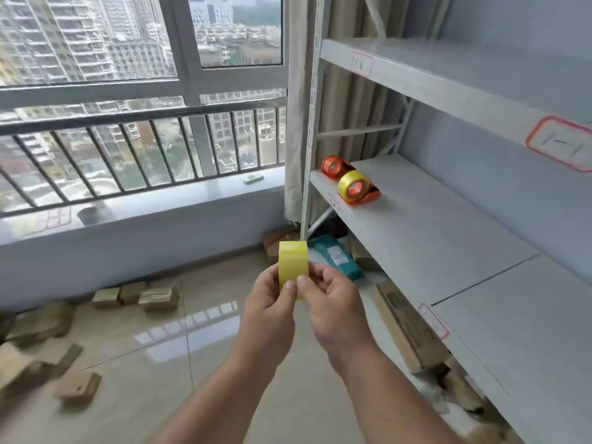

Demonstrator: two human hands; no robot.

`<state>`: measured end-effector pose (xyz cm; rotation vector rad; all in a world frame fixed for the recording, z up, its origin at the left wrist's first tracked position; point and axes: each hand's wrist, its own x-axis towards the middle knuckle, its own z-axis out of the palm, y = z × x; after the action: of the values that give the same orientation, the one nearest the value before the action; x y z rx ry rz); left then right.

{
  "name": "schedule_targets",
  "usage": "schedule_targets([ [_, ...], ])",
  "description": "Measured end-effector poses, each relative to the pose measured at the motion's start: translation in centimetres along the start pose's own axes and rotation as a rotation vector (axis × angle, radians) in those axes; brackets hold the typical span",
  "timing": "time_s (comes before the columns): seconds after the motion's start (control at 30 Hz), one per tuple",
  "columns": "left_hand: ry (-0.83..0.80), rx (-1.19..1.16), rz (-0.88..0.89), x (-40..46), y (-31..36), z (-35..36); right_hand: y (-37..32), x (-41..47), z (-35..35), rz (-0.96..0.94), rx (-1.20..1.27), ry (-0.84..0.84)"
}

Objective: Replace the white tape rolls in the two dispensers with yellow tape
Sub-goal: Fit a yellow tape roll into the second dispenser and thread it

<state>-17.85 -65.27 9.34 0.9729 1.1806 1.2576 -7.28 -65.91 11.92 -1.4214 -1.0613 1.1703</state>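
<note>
Head view: yellow tape roll (293, 262) pinched between left hand (271, 310) and right hand (336, 307), 2 orange dispensers (350, 181) on shelf (432, 232) beyond.

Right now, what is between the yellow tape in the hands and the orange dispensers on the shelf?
Head view: nothing between the yellow tape roll and the dispensers, only air, the shelf edge, and a teal package on the floor below.

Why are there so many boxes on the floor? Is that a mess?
Yes, it looks messy. Cardboard boxes lie scattered across the shiny floor, some tipped at angles, with more under the shelf. The two orange dispensers sit neatly on the shelf, and both hands hold a yellow tape roll.
</note>
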Motion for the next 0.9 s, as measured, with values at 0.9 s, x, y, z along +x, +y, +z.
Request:
schedule_targets([
  [0.9, 0.145, 0.040, -0.028, 23.9, 4.9, -12.5, -3.0, 22.5, 17.8, 0.029, 0.185, -0.126],
])
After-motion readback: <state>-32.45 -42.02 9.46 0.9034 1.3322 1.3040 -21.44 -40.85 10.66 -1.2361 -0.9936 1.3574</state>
